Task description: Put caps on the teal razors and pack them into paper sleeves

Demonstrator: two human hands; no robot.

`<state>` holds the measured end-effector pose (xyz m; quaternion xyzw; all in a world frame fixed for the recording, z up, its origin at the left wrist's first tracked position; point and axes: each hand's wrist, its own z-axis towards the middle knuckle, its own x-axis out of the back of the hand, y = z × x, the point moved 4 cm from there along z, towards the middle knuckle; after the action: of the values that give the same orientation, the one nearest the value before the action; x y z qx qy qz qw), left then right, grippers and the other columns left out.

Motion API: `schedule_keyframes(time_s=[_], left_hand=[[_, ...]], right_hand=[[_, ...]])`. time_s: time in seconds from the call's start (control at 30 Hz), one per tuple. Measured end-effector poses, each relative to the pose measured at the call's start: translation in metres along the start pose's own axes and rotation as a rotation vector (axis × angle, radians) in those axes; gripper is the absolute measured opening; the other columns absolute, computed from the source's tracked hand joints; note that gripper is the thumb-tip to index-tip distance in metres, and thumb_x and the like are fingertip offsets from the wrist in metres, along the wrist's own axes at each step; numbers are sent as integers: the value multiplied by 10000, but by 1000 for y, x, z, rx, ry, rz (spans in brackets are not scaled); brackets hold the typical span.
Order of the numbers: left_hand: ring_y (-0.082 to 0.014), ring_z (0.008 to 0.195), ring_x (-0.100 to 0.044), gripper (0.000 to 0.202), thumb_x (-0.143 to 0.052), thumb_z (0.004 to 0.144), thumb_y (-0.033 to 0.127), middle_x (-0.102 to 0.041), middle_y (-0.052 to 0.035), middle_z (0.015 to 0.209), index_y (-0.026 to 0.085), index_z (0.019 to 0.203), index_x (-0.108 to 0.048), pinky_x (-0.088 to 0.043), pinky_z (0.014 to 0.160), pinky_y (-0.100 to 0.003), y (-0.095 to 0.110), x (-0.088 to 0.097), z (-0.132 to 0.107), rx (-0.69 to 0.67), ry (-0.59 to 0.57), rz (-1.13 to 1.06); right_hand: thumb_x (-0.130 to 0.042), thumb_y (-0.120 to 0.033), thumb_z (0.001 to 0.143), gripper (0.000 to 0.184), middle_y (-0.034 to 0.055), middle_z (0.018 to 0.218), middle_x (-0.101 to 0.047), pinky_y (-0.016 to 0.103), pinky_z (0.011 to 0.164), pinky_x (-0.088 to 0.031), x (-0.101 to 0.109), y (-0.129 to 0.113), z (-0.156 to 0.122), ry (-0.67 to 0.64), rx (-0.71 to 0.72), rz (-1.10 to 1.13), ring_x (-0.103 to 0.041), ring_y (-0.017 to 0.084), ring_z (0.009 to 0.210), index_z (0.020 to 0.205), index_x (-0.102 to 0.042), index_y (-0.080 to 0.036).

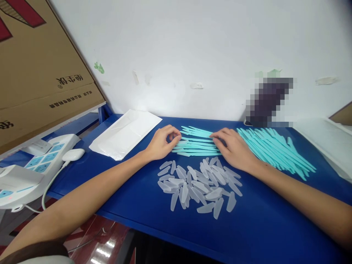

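My left hand (pixel 164 143) is closed in a pinch at the left end of a slim teal eyebrow razor (pixel 197 139). At the razor's other end, the thumb and fingers of my right hand (pixel 233 147) close on it. Under and around it, several more teal razors (pixel 196 150) lie side by side on the blue table (pixel 132 194). Nearer to me is a loose heap of translucent blade covers (pixel 199 186). A larger pile of teal razors (pixel 277 152) lies just right of my right hand. My fingers partly hide the razor ends.
A white plastic packet (pixel 126 134) lies at the back left. Left of the table are a white power strip (pixel 52 157) with a plugged-in charger and cable, and a big cardboard box (pixel 41 62). A pixelated dark object (pixel 271 102) leans on the wall (pixel 176 55).
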<state>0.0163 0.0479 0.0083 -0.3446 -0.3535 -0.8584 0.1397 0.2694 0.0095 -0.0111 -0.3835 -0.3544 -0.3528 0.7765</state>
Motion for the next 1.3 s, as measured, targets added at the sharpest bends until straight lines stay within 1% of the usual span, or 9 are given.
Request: schedule_keyframes(time_s=[0.1,0.17,0.33,0.5,0.7,0.8,0.93,1.03,1.3], left_hand=[[-102,456,-347,211,-570,943,352,-390,82,498,207,813,-652,-444,662,-310,9,0,-2,-29,-77,-6],[-93,433,-331,203,-590,933,347,-352,95,470,215,800,-669,-468,752,-343,21,1,-4,-77,-189,-4],[-134,476,-493,220,-626,925,407,-571,29,539,246,970,-769,-495,776,-361,51,0,-12,-182,-540,-53],[-177,621,-563,231,-623,955,440,-667,-39,741,293,1019,-790,-431,578,-320,57,-3,-13,-241,-610,-97],[-194,745,-553,159,-680,936,377,-604,-44,778,265,902,-787,-458,695,-334,52,-5,-13,-273,-517,-46],[-181,755,-594,156,-696,917,367,-662,-41,814,233,865,-754,-494,742,-340,43,-2,-9,-109,-338,-158],[-148,634,-638,206,-724,876,401,-698,-32,738,196,869,-707,-522,596,-289,13,-1,-6,208,-62,-412],[-146,578,-661,254,-765,829,410,-696,-32,676,174,877,-684,-513,513,-255,-10,-6,-4,366,30,-513],[-151,671,-695,290,-819,767,389,-720,-59,785,153,882,-697,-533,561,-248,-27,-2,1,400,153,-577]], right_hand=[[-386,-383,1020,352,108,948,-616,413,772,-440,-6,7,1,-54,-62,-35,-588,268,889,1063,-684,-202],[-403,-402,1013,337,94,906,-597,388,707,-431,-9,10,1,-79,-93,-55,-590,258,843,1066,-670,-203],[-416,-414,1005,282,77,891,-603,370,684,-429,-10,13,3,-108,-88,-8,-590,236,800,925,-605,-221],[-399,-424,1005,291,86,889,-608,384,707,-444,-10,13,4,-112,-76,9,-591,242,801,861,-555,-226],[-356,-411,1014,274,105,896,-603,397,728,-426,-10,10,3,-106,-94,5,-577,268,844,853,-487,-232],[-336,-385,1017,243,88,883,-597,397,751,-396,-4,6,2,-19,-111,1,-565,259,835,857,-442,-237],[-320,-343,1016,175,26,748,-569,379,721,-363,5,2,0,81,-156,46,-536,212,668,893,-396,-244],[-309,-330,1015,139,4,685,-516,349,620,-340,8,0,-1,102,-173,112,-485,195,573,919,-370,-249],[-290,-357,1028,163,-12,666,-439,331,574,-308,5,-3,-2,49,-128,79,-426,175,551,921,-333,-243]])
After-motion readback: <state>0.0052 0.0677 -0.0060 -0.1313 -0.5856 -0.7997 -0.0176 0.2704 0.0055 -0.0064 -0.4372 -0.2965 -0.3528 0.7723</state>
